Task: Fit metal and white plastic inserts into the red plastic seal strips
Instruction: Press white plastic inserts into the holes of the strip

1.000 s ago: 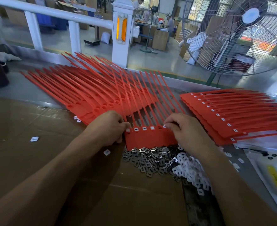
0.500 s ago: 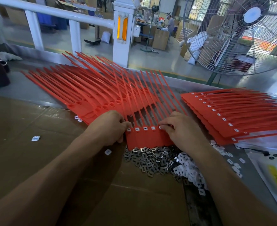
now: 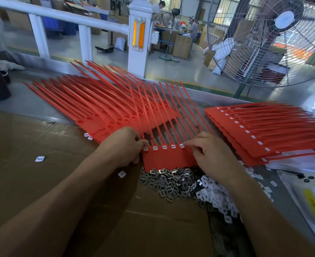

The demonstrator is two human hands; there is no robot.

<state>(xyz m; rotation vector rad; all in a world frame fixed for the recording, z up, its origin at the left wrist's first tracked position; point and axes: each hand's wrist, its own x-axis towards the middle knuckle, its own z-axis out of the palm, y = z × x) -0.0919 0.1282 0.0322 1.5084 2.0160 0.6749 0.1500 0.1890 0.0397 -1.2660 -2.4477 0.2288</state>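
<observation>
Head view. Strip panel (image 3: 168, 157) lay flat at the near edge of the table (image 3: 32, 106), between both hands, its tails fanning away from the person. Left hand (image 3: 122, 146) gripped the panel's left end, fingers curled, thumb tip beside the leftmost white insert. Right hand (image 3: 211, 154) held the right end, index finger and thumb pinching at the rightmost of five white inserts (image 3: 173, 146) seated in a row along the panel's top edge. Metal inserts (image 3: 168, 182) lay in a loose heap just in front of the panel, touching its near edge. White insert pile (image 3: 217, 197) adjoined the metal heap on the right, partly under the right wrist. Unfilled strips (image 3: 97, 108) were fanned out beyond the left hand. Filled strips (image 3: 255, 130), each with a white insert, were stacked right of the right hand. No containers seen; parts lay on cardboard (image 3: 41, 182). Stray white inserts lay on the cardboard near the left forearm.
</observation>
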